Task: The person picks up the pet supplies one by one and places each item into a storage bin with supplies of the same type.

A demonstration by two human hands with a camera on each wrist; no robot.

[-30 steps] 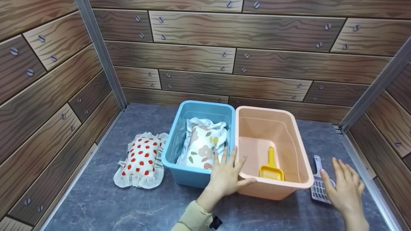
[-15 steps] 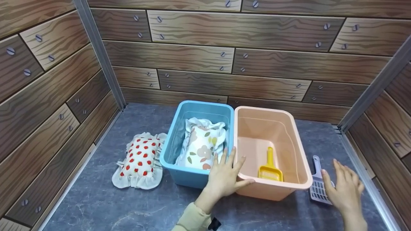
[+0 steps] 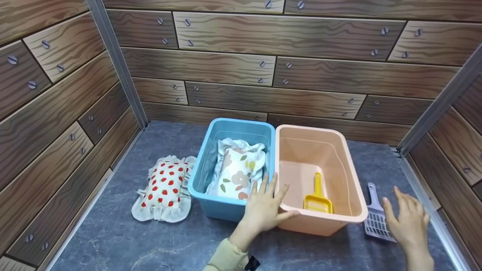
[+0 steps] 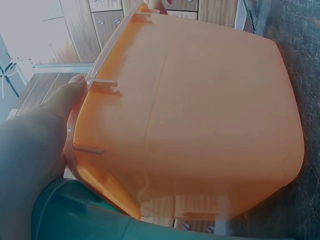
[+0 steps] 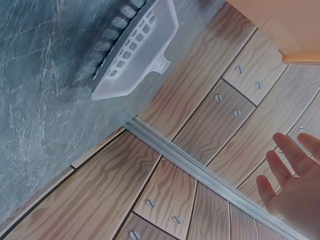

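Note:
My left hand lies with fingers spread over the adjoining rims of a blue tub and a peach tub. In the left wrist view its thumb is right at the rim of the peach tub. A pillow with a flower print and ruffled edges lies inside the blue tub. In the peach tub rests a yellow litter scoop. My right hand hovers with relaxed fingers beside a greyish-lilac slotted litter scoop and holds nothing. The right wrist view shows that scoop near the hand.
A ruffled pillow with strawberries lies left of the blue tub on the dark marbled surface. Wood-patterned walls enclose the back and sides. Metal rails run along the side edges and up the corners.
My right hand has shifted slightly right, baring more of the greyish-lilac litter scoop. The left hand has stayed on the tub rims.

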